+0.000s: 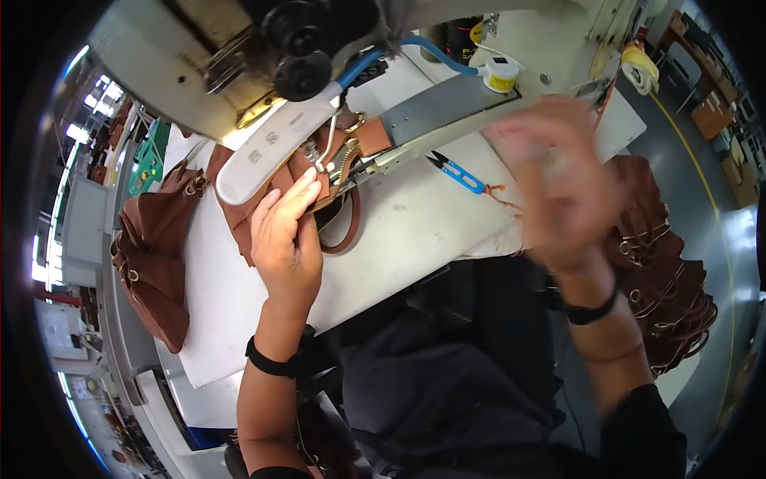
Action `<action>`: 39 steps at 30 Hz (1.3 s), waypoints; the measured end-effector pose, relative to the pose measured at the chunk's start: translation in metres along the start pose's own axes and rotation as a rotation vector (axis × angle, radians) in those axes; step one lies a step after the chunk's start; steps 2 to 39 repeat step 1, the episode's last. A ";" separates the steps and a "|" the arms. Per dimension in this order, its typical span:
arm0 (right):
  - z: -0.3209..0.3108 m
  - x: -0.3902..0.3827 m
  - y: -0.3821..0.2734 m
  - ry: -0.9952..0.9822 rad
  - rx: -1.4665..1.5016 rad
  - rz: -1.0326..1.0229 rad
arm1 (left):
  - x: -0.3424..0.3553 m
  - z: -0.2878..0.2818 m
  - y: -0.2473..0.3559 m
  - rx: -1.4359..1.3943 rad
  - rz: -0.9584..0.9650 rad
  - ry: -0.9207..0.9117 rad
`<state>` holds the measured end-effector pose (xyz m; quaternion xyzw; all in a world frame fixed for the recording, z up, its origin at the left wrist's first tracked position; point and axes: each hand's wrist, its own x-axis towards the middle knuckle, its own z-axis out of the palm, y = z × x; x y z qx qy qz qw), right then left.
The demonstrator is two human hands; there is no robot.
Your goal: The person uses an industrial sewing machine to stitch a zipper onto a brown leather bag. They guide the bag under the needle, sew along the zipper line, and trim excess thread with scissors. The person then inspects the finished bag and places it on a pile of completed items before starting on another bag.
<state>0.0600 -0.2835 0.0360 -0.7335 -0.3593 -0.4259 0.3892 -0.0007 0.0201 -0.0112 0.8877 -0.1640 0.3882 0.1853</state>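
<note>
My left hand (pixel 286 235) lies with stretched fingers on a brown leather bag (pixel 233 215), its fingertips close to the needle area of a sewing machine (pixel 271 152). The bag has a zip and brass-coloured rings, and a thin strap loop (pixel 351 227) hangs from it onto the white worktop (pixel 399 235). Part of the bag is hidden under the machine's pale guard. My right hand (pixel 562 180) is raised at the right of the machine's arm, smeared by motion, and its fingers cannot be made out. Blue thread snips (pixel 456 172) lie on the worktop between my hands.
Another brown bag (pixel 159 255) rests at the worktop's left edge. Several brown bags (pixel 666 279) are piled at the right. A white spool-shaped item (pixel 500 74) and a blue tube (pixel 435 52) are on the machine. Orange thread (pixel 503 195) trails beside the snips.
</note>
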 end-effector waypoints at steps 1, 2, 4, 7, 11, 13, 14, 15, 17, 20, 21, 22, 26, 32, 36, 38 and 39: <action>-0.001 -0.002 0.000 0.008 -0.009 0.013 | -0.002 -0.002 -0.005 0.012 0.003 -0.027; -0.001 -0.002 0.000 0.008 -0.009 0.013 | -0.002 -0.002 -0.005 0.012 0.003 -0.027; -0.001 -0.002 0.000 0.008 -0.009 0.013 | -0.002 -0.002 -0.005 0.012 0.003 -0.027; -0.001 -0.002 0.000 0.008 -0.009 0.013 | -0.002 -0.002 -0.005 0.012 0.003 -0.027; -0.001 -0.002 0.000 0.008 -0.009 0.013 | -0.002 -0.002 -0.005 0.012 0.003 -0.027; -0.001 -0.002 0.000 0.008 -0.009 0.013 | -0.002 -0.002 -0.005 0.012 0.003 -0.027; -0.001 -0.002 0.000 0.008 -0.009 0.013 | -0.002 -0.002 -0.005 0.012 0.003 -0.027; -0.001 -0.002 0.000 0.008 -0.009 0.013 | -0.002 -0.002 -0.005 0.012 0.003 -0.027; -0.001 -0.002 0.000 0.008 -0.009 0.013 | -0.002 -0.002 -0.005 0.012 0.003 -0.027; -0.001 -0.002 0.000 0.008 -0.009 0.013 | -0.002 -0.002 -0.005 0.012 0.003 -0.027; -0.001 -0.002 0.000 0.008 -0.009 0.013 | -0.002 -0.002 -0.005 0.012 0.003 -0.027; -0.001 -0.002 0.000 0.008 -0.009 0.013 | -0.002 -0.002 -0.005 0.012 0.003 -0.027; -0.001 -0.002 0.000 0.008 -0.009 0.013 | -0.002 -0.002 -0.005 0.012 0.003 -0.027; -0.001 -0.002 0.000 0.008 -0.009 0.013 | -0.002 -0.002 -0.005 0.012 0.003 -0.027; -0.001 -0.002 0.000 0.008 -0.009 0.013 | -0.002 -0.002 -0.005 0.012 0.003 -0.027; -0.001 -0.002 0.000 0.008 -0.009 0.013 | -0.002 -0.002 -0.005 0.012 0.003 -0.027; -0.001 -0.002 0.000 0.008 -0.009 0.013 | -0.002 -0.002 -0.005 0.012 0.003 -0.027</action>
